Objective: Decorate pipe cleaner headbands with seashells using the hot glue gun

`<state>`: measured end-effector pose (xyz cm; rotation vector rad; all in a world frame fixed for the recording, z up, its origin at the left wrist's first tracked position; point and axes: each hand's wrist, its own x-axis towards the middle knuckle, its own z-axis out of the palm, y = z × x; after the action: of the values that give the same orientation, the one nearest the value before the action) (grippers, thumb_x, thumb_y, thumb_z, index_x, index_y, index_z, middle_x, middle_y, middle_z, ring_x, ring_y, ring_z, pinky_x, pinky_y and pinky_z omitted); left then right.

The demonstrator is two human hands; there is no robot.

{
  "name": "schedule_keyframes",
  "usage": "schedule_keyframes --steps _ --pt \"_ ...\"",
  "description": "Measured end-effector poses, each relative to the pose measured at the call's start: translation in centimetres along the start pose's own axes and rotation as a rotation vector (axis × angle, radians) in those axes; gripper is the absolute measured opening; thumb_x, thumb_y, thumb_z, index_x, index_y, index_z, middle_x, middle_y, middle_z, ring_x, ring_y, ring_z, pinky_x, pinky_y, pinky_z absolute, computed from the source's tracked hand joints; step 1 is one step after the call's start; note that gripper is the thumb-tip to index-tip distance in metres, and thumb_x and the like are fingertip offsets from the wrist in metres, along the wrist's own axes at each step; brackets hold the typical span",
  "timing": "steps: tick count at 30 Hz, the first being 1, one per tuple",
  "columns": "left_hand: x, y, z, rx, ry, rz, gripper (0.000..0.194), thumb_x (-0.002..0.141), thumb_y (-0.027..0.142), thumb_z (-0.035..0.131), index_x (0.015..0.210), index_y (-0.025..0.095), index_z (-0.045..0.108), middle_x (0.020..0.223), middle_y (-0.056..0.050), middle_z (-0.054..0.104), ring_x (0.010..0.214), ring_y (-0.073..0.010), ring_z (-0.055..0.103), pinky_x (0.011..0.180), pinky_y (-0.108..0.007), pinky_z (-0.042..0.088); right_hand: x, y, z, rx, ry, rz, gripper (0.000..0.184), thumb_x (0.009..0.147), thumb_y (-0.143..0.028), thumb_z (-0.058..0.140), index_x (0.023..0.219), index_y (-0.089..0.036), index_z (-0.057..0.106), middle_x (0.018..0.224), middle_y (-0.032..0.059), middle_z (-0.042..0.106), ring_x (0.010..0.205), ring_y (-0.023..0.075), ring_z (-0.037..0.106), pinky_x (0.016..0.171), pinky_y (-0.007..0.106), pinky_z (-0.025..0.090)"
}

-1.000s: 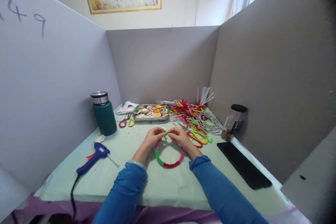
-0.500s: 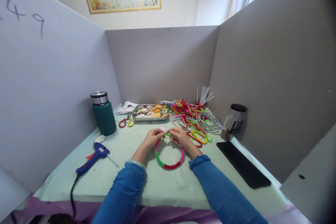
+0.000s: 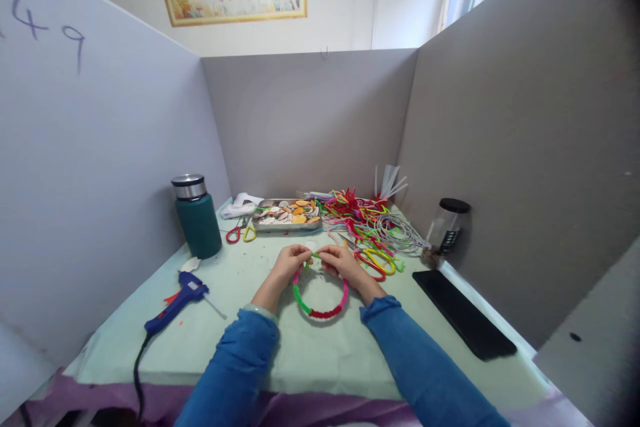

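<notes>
A ring wrapped in fuzzy pipe cleaner (image 3: 325, 314), with pink, green and dark red stretches, hangs from my hands over the middle of the table. At its far side my left hand (image 3: 293, 261) pinches a bright green pipe cleaner (image 3: 315, 255) between thumb and fingers. My right hand (image 3: 339, 262) is closed on the same green strand, a short way to the right. A loose green end dangles near the left fingertips. The top of the ring is partly hidden behind my fingers.
Scissors (image 3: 377, 262) lie just right of my right hand, beside tangled pipe cleaners (image 3: 350, 213). Behind stands a metal tray (image 3: 287, 228) of small pieces. A glue gun (image 3: 175, 303) and green bottle (image 3: 198, 223) are left; a black phone-like slab (image 3: 463, 313) is right.
The ring has shifted slightly left and up. The fingertips have moved a little along the green pipe cleaner, and both hands still grip it.
</notes>
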<state>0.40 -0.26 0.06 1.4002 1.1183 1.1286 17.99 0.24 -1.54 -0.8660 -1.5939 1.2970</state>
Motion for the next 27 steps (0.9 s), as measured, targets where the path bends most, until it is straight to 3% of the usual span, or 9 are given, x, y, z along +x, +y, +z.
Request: schedule_keyframes --steps 7,14,19,27 --pt "-0.35 0.42 0.24 0.085 0.019 -0.081 0.035 0.059 0.045 0.073 0.058 0.012 0.063 0.048 -0.002 0.055 0.039 -0.0067 0.036 0.04 -0.022 0.022 0.1 0.34 0.11 -0.052 0.044 -0.029 0.023 0.074 -0.039 0.064 0.074 -0.016 0.061 0.053 -0.005 0.048 0.042 0.0071 0.034 0.042 0.022 0.024" --pt "-0.4 0.25 0.1 0.123 -0.06 -0.051 0.033 0.064 0.044 0.071 0.06 0.013 0.064 0.045 0.001 0.049 0.037 -0.0067 0.034 0.04 -0.023 0.02 0.04 0.35 0.25 -0.1 0.025 -0.057 0.026 0.077 -0.039 0.062 0.092 -0.018 0.065 0.053 -0.0059 0.045 0.044 0.0091 0.036 0.044 0.022 0.025" --pt "-0.27 -0.03 -0.06 0.101 -0.105 -0.037 0.029 0.067 0.042 0.068 0.062 0.013 0.064 0.047 0.001 0.049 0.038 -0.0069 0.035 0.04 -0.023 0.021 0.25 0.59 0.23 -0.084 0.045 -0.08 0.023 0.075 -0.036 0.062 0.09 -0.018 0.066 0.058 -0.0046 0.048 0.048 0.0096 0.038 0.048 0.022 0.029" --pt "-0.22 0.0 0.09 0.133 -0.068 -0.057 0.037 0.066 0.049 0.069 0.058 0.014 0.058 0.046 0.001 0.048 0.035 -0.0058 0.035 0.037 -0.022 0.022 -0.12 -0.01 0.4 -0.079 0.04 -0.097 0.023 0.075 -0.035 0.063 0.087 -0.016 0.068 0.061 -0.0027 0.051 0.051 0.0099 0.04 0.05 0.023 0.031"
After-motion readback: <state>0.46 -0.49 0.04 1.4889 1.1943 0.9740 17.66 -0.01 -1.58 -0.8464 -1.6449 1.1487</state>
